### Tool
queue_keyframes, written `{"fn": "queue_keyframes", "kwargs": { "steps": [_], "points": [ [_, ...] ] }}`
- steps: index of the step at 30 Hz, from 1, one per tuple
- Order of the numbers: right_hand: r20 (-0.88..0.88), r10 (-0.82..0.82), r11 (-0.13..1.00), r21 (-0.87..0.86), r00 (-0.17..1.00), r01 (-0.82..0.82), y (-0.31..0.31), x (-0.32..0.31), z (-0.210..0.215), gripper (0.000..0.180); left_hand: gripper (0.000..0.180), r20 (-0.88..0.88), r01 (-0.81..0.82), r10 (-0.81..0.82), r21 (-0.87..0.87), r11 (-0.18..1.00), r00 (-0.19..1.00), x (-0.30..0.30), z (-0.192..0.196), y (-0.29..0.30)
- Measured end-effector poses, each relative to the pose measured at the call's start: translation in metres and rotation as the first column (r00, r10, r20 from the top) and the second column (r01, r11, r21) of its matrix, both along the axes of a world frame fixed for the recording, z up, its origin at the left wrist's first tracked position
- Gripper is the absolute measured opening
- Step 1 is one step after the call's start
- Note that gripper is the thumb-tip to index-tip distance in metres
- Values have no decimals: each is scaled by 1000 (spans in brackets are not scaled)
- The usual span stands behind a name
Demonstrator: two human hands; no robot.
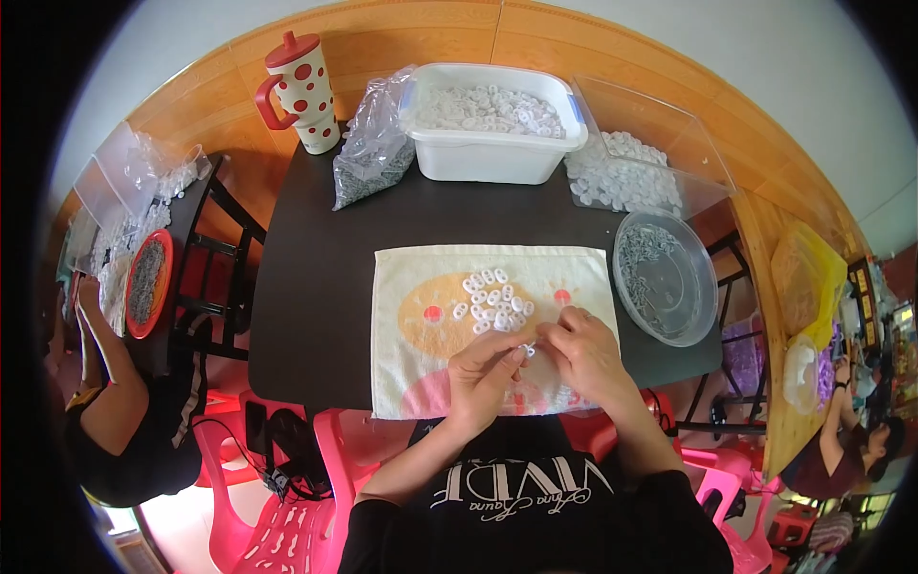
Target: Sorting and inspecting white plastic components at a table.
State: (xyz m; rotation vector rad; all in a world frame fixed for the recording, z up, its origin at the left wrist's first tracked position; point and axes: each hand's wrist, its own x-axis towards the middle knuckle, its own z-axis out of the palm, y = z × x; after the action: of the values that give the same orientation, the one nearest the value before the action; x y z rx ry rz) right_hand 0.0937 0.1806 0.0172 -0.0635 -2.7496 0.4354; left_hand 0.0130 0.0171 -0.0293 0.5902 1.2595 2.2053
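Observation:
Between the thumb and fingers of my left hand [483, 375] is a small white plastic piece [529, 351], oval with holes. My right hand [585, 357] is closed in a pinch right beside it, fingertips almost touching the left ones; whatever it grips is too small to make out. Just beyond my fingers, a loose heap of similar white pieces [493, 298] lies on a cream towel [390, 330] with yellow and pink patterns. To the right of the towel stands a round clear tub [690, 287] with small grey metal parts [645, 251] in it.
Along the dark table's [316, 287] far side stand a red-dotted tumbler [306, 100], a plastic bag [378, 143] of grey parts, a white bin [492, 158] of white pieces and a clear box [622, 177] of more. Other people sit at tables to both sides; pink chairs [282, 536] flank me.

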Motion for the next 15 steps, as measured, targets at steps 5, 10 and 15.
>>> {"fn": "queue_keyframes", "kwargs": {
  "steps": [5, 10, 15],
  "points": [
    [-50, -48, 973, -228, 998, 36, 3, 12, -9, 14, 21, 52, 5, -5, -9, 1000, 999, 1, 0, 0],
    [-74, -219, 667, -739, 973, 94, -4, 21, -15, 22, 23, 23, 0, 3, -104, 995, 1000, 3, 5, 5],
    [-179, -158, 963, -246, 971, 112, 0, 26, -10, 21, 21, 5, 28, -28, -118, 993, 1000, 8, 15, 7]
  ]
}}
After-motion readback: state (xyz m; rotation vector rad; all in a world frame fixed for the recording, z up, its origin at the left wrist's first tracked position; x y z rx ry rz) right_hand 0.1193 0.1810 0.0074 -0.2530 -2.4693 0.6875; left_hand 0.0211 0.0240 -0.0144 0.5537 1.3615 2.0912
